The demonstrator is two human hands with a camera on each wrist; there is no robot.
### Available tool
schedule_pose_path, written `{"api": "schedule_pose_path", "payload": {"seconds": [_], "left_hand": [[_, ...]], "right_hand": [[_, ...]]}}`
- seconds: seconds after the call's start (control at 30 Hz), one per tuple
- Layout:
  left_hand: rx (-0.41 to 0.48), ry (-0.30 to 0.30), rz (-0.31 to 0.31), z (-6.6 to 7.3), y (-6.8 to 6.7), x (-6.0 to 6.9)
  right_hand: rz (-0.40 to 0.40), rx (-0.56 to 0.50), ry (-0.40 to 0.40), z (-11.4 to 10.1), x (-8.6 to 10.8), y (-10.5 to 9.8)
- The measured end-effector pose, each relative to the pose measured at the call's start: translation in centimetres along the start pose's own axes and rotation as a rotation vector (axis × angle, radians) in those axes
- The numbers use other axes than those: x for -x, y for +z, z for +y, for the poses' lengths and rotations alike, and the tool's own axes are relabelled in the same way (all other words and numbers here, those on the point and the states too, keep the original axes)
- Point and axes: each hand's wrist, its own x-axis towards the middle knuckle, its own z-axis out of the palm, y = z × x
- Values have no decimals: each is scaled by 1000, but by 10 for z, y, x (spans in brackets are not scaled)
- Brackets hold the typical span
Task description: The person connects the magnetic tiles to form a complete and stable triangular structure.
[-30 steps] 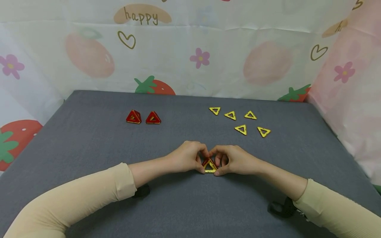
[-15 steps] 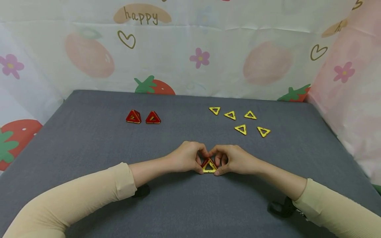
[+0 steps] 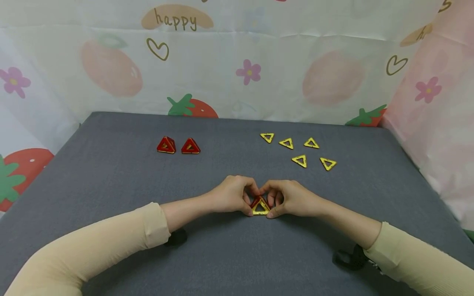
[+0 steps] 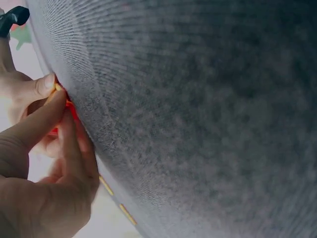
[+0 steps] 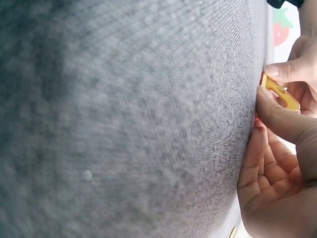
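Two red pyramids (image 3: 167,144) stand side by side on the far part of the grey table (image 3: 218,255), left of centre, apparently finished; the third pyramid (image 3: 261,213), red with a yellow front, sits nearer and looks nearly whole; the left hand (image 3: 230,195) pinches its left side, the right hand (image 3: 294,199) its right; five yellow triangles (image 3: 305,160) lie flat beyond, right of centre, seemingly left unused.
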Motion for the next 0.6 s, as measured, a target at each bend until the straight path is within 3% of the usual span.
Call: {"api": "schedule_pose_path", "payload": {"seconds": [0.23, 0.43, 0.6], "left_hand": [[-88, 3, 56, 0, 1, 6], [-117, 52, 43, 0, 3, 6], [-113, 57, 35, 0, 3, 6]], "right_hand": [[5, -4, 16, -2, 0, 0], [14, -2, 11, -2, 0, 1], [9, -7, 26, -3, 1, 1]]}}
